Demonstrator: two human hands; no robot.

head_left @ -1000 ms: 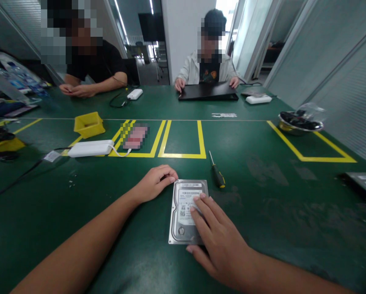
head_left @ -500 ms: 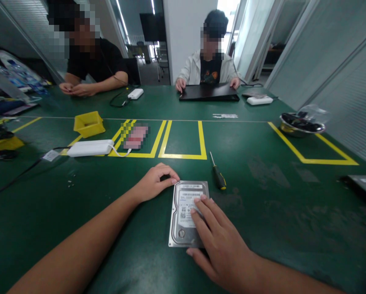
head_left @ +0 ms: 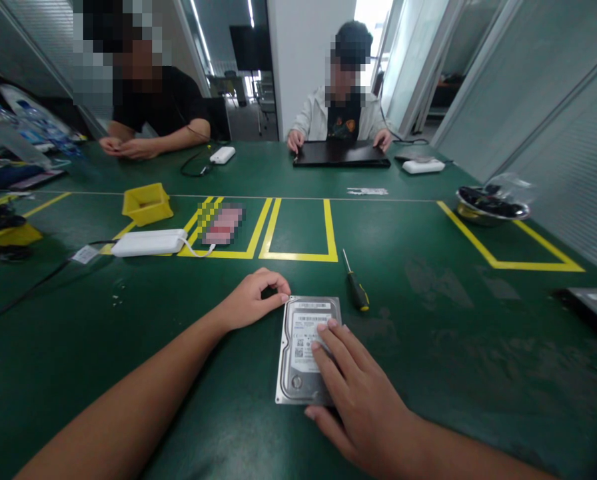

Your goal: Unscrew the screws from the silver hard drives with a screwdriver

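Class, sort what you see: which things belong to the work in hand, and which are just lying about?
Work in hand:
- hard drive, under the right hand, with the left hand at its far left corner

Apparently lying about:
- screwdriver, perhaps related, but untouched
- yellow bin
- metal bowl

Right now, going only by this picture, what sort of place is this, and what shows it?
Probably a shared workroom for electronics: a hard drive lies partly under the right hand, a screwdriver lies close by, and yellow tape marks out areas on the green tabletop.
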